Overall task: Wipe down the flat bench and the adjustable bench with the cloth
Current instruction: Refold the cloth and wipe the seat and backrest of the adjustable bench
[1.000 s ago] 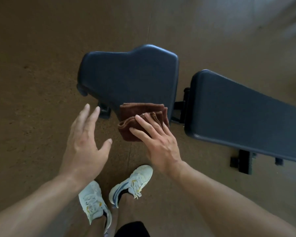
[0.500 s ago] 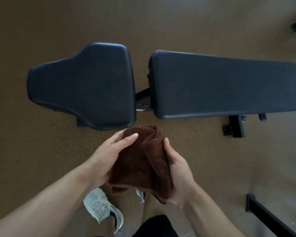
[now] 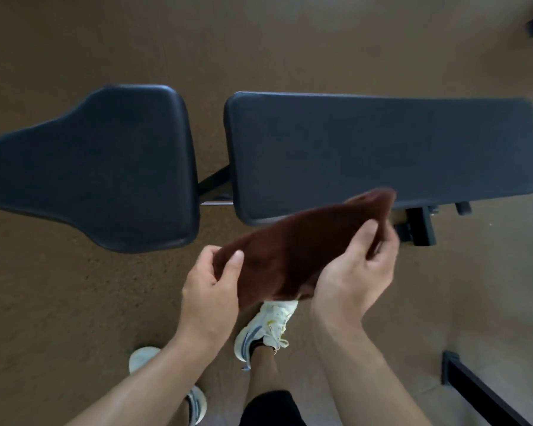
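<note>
Below the back pad (image 3: 382, 149), over the floor (image 3: 74, 287), the cloth (image 3: 293, 256) is being held spread: left edge pinched by the left hand (image 3: 211, 284), far corner gripped in the curled right hand (image 3: 356, 275). No pad is being touched yet. Risk: cloth being dropped or bunched mid-refold, likely losing flat contact. Seat pad (image 3: 105, 167) is sitting alongside; the frame (image 3: 420, 226) and shoes (image 3: 268, 327) are crowding the footing.

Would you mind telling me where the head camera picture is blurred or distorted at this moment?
In the head view, motion blur smears the brown cloth's far corner and the right hand's fingers; the wide lens bows the bench back pad's edges and stretches the seat pad at the left border; lighting is soft, without glare.
</note>
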{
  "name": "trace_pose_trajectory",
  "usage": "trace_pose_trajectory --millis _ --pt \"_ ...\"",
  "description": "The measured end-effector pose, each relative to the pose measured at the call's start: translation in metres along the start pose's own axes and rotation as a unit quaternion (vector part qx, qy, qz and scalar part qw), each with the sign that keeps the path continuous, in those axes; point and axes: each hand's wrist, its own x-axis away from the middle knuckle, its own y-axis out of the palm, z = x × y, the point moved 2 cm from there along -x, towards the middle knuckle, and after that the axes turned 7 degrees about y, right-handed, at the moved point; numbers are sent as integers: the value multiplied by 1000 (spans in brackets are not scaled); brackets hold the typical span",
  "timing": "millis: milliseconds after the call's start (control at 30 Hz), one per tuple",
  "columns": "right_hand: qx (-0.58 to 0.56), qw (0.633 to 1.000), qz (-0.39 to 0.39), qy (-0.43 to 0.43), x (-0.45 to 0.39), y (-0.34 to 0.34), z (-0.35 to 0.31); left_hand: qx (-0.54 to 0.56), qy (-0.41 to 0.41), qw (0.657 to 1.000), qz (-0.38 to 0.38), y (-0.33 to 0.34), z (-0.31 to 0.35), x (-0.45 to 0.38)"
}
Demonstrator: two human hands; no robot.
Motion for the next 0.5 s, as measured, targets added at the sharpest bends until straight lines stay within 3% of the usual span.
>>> trace_pose_trajectory --millis 133,200,233,300,367,433,500 --pt "13 980 -83 -181 -44 38 -37 90 -78 987 -108 29 -6 3" --pt "99 954 -172 -225 -65 73 -48 74 -83 988 -104 40 2 -5" --pt "209 923 -226 -230 -75 94 -48 43 -74 993 -77 43 6 -11" --pt "419 820 -326 -215 -89 127 -32 -57 -27 998 16 39 13 -27" --pt "498 734 -388 -252 -92 141 -7 -156 67 980 100 27 23 -47" --pt "514 692 -408 -302 -88 142 23 -273 162 941 117 12 29 -77" --pt "512 696 -377 -333 -83 141 41 -381 172 905 84 -5 31 -114"
